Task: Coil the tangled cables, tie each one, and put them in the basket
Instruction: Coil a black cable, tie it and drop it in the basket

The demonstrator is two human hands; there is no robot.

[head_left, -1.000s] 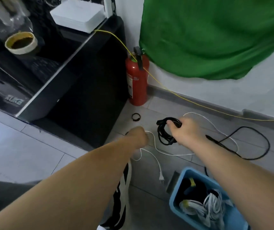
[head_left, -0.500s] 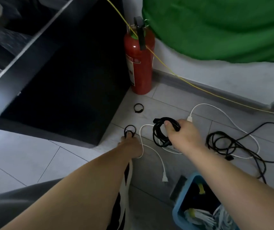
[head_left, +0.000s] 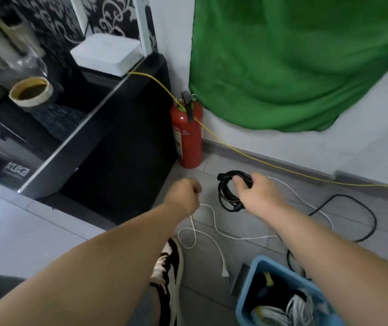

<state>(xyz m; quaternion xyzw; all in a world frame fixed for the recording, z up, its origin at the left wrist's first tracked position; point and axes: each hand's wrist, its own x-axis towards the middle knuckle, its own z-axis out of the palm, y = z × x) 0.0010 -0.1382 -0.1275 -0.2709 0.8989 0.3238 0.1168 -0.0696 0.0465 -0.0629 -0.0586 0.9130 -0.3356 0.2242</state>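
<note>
Our right hand (head_left: 256,196) grips coiled black cable (head_left: 222,194), fingers clamped round bundle, beyond blue basket (head_left: 246,292), nearer than red extinguisher (head_left: 189,137). Our left hand (head_left: 183,194) curled in fist just left of coil; whether anything sits inside, we cannot tell. Loose white cable (head_left: 214,222) lies on grey floor (head_left: 200,302) between our arms, plug near basket. Second black cable (head_left: 374,220) loops at right. White coils (head_left: 280,311) lie in basket, near right.
</note>
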